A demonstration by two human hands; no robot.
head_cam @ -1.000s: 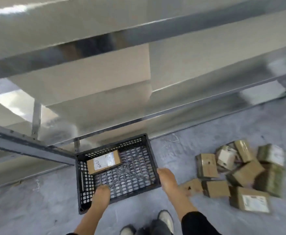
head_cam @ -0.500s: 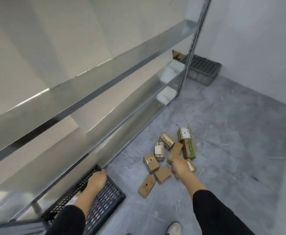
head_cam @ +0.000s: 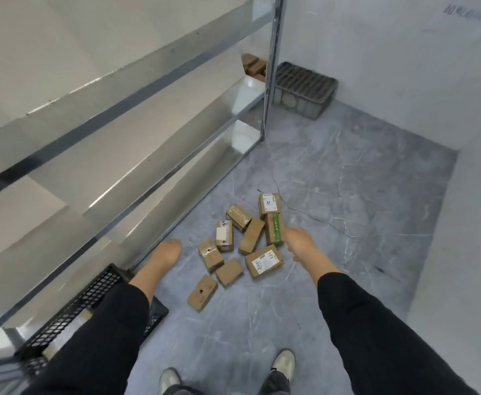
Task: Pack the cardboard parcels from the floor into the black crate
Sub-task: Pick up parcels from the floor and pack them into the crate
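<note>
I see my right hand [head_cam: 297,243] over the cardboard parcels [head_cam: 240,246] scattered on the grey floor [head_cam: 347,201], its fingers curled but whether it grips any I cannot tell, while my left hand [head_cam: 167,254] hangs empty and loosely open beside the black crate [head_cam: 91,297] at lower left.

Sleeves: long black fabric sleeves [head_cam: 376,323] on both arms, pushed back so the wrists and part of the forearms are bare.
Hands: left hand [head_cam: 168,253] and right hand [head_cam: 300,242] bare, without gloves.
Shoes: pale off-white rounded-toe shoes [head_cam: 283,363].
Trousers: dark cloth at the ankles.
</note>
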